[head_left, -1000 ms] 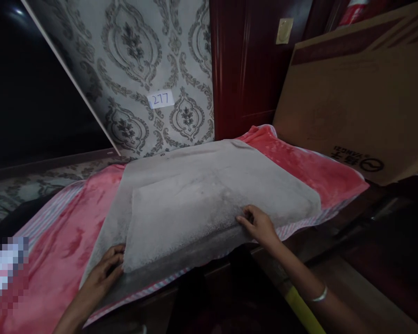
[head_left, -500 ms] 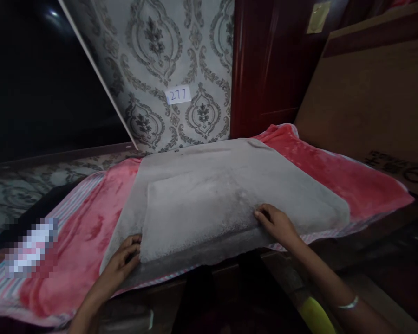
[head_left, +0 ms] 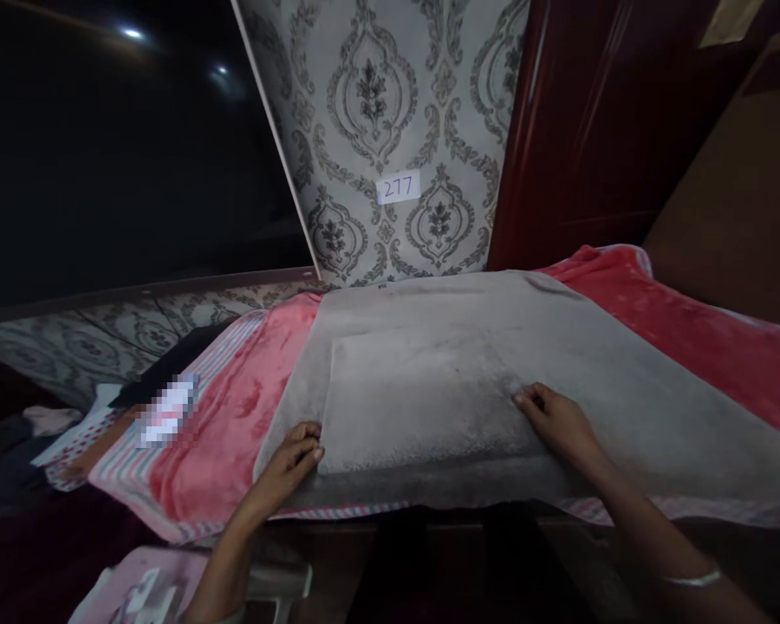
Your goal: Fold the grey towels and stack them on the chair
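A fluffy grey folded cloth (head_left: 422,399) lies flat on a larger smooth grey blanket (head_left: 650,407). My left hand (head_left: 294,459) is at the near left edge of the folded cloth, fingers curled and thumb tip against the edge. At its right edge, my right hand (head_left: 555,425) pinches with thumb and forefinger together; a silvery bangle circles that wrist. The undersides of both sets of fingertips are partly hidden. Beneath the grey blanket spreads a red blanket (head_left: 234,407) with a striped border, showing at left and right.
A large dark screen (head_left: 123,156) stands at the back left, against patterned wallpaper (head_left: 373,95) bearing a "277" label (head_left: 399,186). A dark red door (head_left: 591,130) and a cardboard box (head_left: 734,199) stand at the right. Near the lower left is a pinkish object (head_left: 162,581).
The view has swung left, so the scene sits farther right in the picture, and a pinkish object shows at lower left. Both hands stay at the folded cloth's edges.
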### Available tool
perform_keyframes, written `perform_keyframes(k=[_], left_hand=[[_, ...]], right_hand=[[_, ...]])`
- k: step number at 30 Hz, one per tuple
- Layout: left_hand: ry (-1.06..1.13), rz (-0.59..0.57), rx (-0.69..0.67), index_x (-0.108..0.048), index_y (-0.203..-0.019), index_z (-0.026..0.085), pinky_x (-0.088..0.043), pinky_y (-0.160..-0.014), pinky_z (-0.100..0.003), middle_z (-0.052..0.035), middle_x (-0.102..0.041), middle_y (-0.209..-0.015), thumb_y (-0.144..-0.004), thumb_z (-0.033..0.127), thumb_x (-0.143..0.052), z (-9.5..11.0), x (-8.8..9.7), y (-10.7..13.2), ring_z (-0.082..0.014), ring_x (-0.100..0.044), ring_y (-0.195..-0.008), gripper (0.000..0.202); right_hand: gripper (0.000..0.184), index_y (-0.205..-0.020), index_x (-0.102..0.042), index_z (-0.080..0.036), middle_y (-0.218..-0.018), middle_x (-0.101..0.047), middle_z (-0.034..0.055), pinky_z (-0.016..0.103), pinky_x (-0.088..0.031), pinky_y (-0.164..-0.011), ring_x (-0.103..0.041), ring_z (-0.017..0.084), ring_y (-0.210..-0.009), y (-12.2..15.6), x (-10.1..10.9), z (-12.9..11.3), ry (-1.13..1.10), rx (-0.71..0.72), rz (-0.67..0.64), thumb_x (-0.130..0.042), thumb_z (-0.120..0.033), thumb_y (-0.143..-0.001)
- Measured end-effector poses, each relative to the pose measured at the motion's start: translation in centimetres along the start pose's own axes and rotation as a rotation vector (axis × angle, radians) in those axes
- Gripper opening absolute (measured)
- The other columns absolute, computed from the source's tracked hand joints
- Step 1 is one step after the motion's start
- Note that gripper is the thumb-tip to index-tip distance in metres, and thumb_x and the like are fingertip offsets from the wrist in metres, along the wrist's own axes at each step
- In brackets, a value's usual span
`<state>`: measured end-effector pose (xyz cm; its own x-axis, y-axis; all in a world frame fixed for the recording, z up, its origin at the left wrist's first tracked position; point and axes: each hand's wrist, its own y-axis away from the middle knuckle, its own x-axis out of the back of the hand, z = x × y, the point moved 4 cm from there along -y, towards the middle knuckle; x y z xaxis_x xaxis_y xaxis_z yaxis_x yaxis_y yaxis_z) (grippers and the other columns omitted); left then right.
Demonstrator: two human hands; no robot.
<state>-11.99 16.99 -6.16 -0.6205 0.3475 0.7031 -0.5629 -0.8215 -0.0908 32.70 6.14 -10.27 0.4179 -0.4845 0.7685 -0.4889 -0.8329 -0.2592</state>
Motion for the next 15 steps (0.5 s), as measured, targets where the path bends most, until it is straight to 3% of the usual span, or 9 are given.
perform_keyframes(k=[4, 8, 10, 15], left_hand=[[0.054, -0.041, 0.047, -0.055, -0.063, 0.02, -0.046, -0.094, -0.032, -0.0063, -0.059, -0.092, -0.083, 0.059, -0.05, 0.5, 0.5, -0.2, -0.0208, -0.055, -0.095, 0.045], [0.151, 0.137, 0.246, -0.062, -0.068, 0.022, -0.049, -0.088, -0.036, -0.0055, -0.065, -0.084, -0.073, 0.066, -0.056, 0.5, 1.6, -1.7, -0.0246, -0.059, -0.09, 0.045], [0.194, 0.194, 0.332, -0.062, -0.065, 0.022, -0.049, -0.085, -0.037, -0.0061, -0.067, -0.08, -0.065, 0.069, -0.062, 0.3, 1.9, -3.2, -0.0272, -0.061, -0.089, 0.047], [0.416, 0.174, 0.388, -0.066, -0.064, 0.017, -0.049, -0.071, -0.035, -0.007, -0.069, -0.07, -0.051, 0.063, -0.074, 0.4, 2.1, -8.4, -0.0261, -0.063, -0.076, 0.049]], right_hand=[[0.021, -0.095, -0.063, -0.021, -0.082, -0.07, 0.0071, 0.031, -0.043, -0.067, -0.064, 0.023, -0.076, -1.0, 0.7, -0.9, 0.039, 0.041, 0.071, -0.053, -0.037, -0.085], [0.034, -0.117, -0.064, -0.016, -0.105, -0.07, 0.0144, 0.033, -0.046, -0.079, -0.065, 0.025, -0.092, -3.7, 0.5, -3.8, 0.092, 0.086, 0.042, -0.054, -0.032, -0.089], [0.035, -0.12, -0.065, -0.014, -0.112, -0.068, 0.0177, 0.033, -0.046, -0.081, -0.066, 0.025, -0.095, -5.4, 0.0, -5.0, 0.139, 0.047, -0.016, -0.054, -0.031, -0.091], [0.039, -0.127, -0.064, -0.013, -0.121, -0.066, 0.0199, 0.033, -0.047, -0.083, -0.066, 0.027, -0.104, -9.5, -1.1, -6.7, 0.197, -0.062, -0.088, -0.055, -0.029, -0.093]])
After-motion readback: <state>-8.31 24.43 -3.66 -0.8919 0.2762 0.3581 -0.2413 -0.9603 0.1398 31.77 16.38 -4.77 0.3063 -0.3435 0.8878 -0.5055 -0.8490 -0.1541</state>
